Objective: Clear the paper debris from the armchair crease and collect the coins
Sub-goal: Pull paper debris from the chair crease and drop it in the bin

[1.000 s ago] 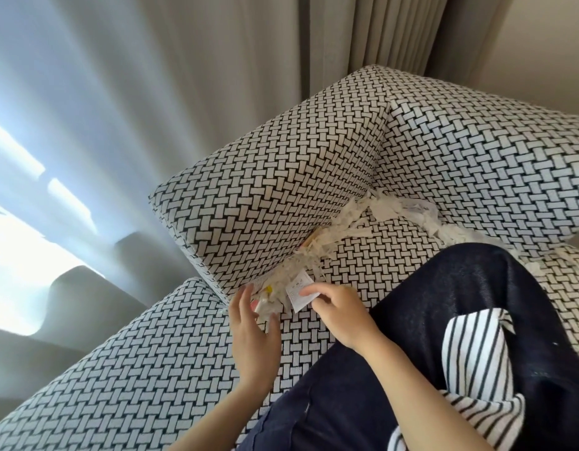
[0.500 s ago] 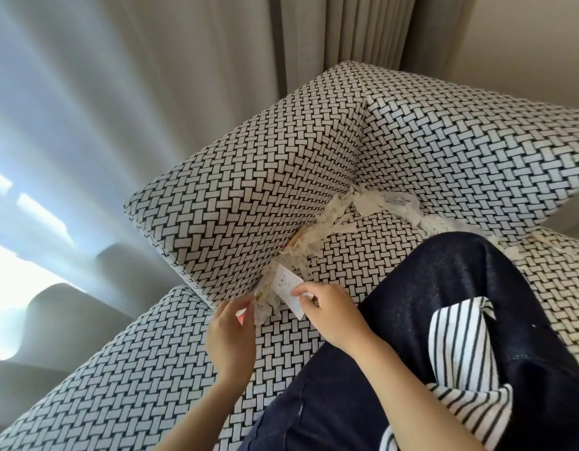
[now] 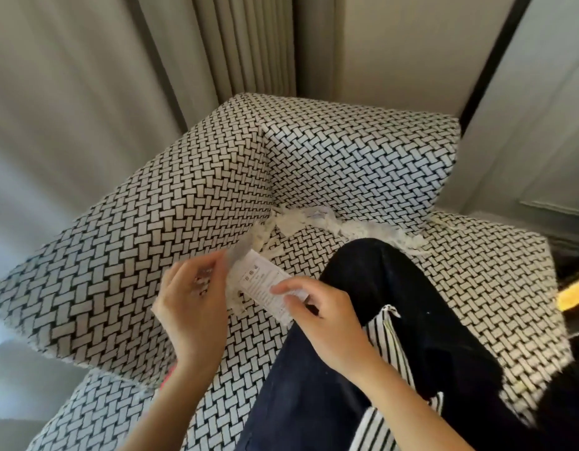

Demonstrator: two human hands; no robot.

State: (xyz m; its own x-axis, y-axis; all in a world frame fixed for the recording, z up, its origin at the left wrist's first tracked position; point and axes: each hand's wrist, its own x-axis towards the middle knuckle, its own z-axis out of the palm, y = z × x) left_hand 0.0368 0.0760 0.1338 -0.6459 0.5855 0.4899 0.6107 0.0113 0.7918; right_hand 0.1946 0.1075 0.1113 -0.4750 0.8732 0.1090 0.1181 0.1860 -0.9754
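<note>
Our right hand (image 3: 320, 317) pinches the printed receipt (image 3: 265, 284) at mid-frame; our left hand (image 3: 190, 297) is too blurred to tell. A hasty tug could tear it.

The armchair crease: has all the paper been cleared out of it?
No, shredded white paper lies along it beside the person's leg, while the right hand holds only one printed slip.

armchair (image 3: 200, 196): woven cloth, matt, coarse basket-weave texture;
paper debris (image 3: 301, 222): thin white paper, ragged torn edges, matt;
slip (image 3: 262, 284): smooth printed paper, matt;
curtain (image 3: 86, 92), upper left: smooth pleated cloth, matt;
trousers (image 3: 314, 402): dark matt cloth
</note>
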